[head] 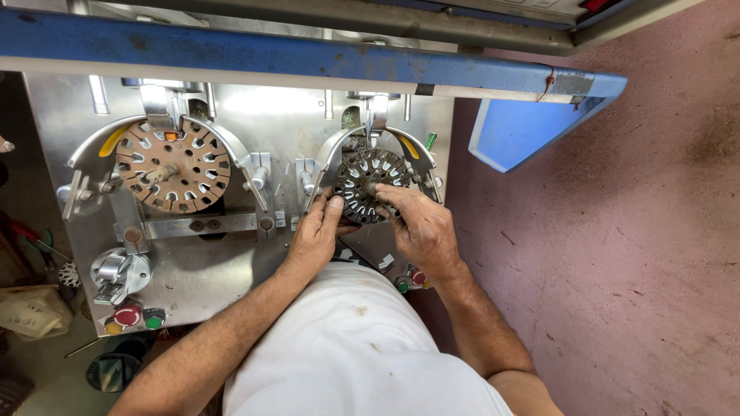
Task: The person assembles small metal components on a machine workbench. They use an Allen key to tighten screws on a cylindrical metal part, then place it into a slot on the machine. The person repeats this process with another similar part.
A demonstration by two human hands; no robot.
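Observation:
Both of my hands hold a dark round slotted metal core (372, 179) seated in the right station of a steel winding machine (254, 262). My left hand (317, 235) grips its lower left edge with the fingers curled on the rim. My right hand (416, 223) grips its lower right edge, thumb lying across the face near the centre. Curved steel guide arms (330, 150) arch around the core. A second slotted core, copper-brown (174, 166), sits on a shaft in the left station, untouched.
A blue metal bar (270, 54) spans the top, with a blue tray (524, 127) at its right end. Red and green buttons (139, 316) sit at the machine's lower left, more (410, 280) near my right wrist. Pink floor (617, 254) lies to the right; clutter at far left.

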